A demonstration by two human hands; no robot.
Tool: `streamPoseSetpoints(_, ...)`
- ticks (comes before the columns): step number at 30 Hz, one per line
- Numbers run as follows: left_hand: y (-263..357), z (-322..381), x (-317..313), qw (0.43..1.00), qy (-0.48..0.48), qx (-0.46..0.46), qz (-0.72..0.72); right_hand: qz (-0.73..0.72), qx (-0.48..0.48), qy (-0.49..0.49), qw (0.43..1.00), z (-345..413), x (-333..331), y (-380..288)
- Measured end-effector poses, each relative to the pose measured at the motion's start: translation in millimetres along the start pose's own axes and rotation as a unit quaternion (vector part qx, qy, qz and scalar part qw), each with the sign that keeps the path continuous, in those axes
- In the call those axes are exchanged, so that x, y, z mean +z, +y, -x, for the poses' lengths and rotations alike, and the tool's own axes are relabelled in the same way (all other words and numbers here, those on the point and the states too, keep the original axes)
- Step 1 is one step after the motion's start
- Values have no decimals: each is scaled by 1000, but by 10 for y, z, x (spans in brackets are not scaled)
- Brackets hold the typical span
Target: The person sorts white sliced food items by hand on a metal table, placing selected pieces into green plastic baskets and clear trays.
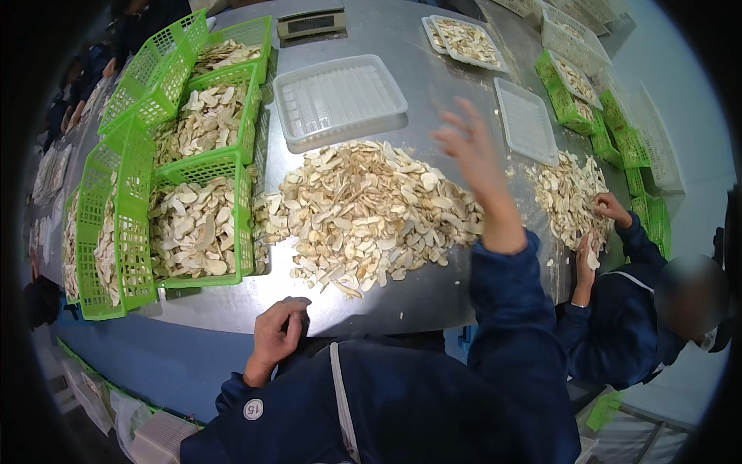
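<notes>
A large heap of pale dried slices [371, 214], which look like sliced mushroom, lies on the steel table [232, 307] before me. My right hand [469, 151] is raised beyond the heap's right side, blurred, with fingers apart and nothing visible in it. To its left is a clear plastic tray [342, 95] with a ribbed bottom and no slices in it. My left hand [278, 330] rests at the near table edge, below the heap, its fingers curled in. No object shows in that hand, though its palm is hidden.
Green plastic baskets [197, 168] of slices stand at the left, some tilted. A digital scale [311, 24] and filled trays [466, 42] are farther back. At right, a co-worker's hands [608, 209] are at another heap [571, 197], near a white tray [524, 119].
</notes>
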State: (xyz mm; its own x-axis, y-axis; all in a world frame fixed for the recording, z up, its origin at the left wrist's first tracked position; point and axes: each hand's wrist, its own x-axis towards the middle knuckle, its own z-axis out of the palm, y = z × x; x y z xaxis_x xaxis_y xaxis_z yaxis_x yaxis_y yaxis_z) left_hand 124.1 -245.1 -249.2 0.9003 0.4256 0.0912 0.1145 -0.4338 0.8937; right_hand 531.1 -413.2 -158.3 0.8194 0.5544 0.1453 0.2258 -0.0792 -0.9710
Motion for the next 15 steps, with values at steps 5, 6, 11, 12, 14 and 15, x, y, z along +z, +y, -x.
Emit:
streamPoseSetpoints(5, 233, -157, 262, 997, -55, -25, 46, 287, 55, 149, 945, 963, -1021, 456)
streamPoseSetpoints(6, 287, -252, 370, 996, -57, 10, 70, 302, 71, 105, 945, 1115, -962, 493)
streamPoseSetpoints(11, 638, -768, 852, 927, -206, -89, 301, 464, -30, 95, 880, 1270, -402, 550)
streamPoseSetpoints(12, 713, -867, 939, 911, -214, -120, 331, 463, -11, 97, 881, 1255, -332, 530)
streamPoseSetpoints(14, 825, -969, 1053, 883, -217, -167, 381, 451, 9, 107, 886, 1247, -259, 522)
streamPoseSetpoints(15, 836, -979, 1119, 870, -212, -185, 406, 445, 30, 100, 889, 1273, -262, 535)
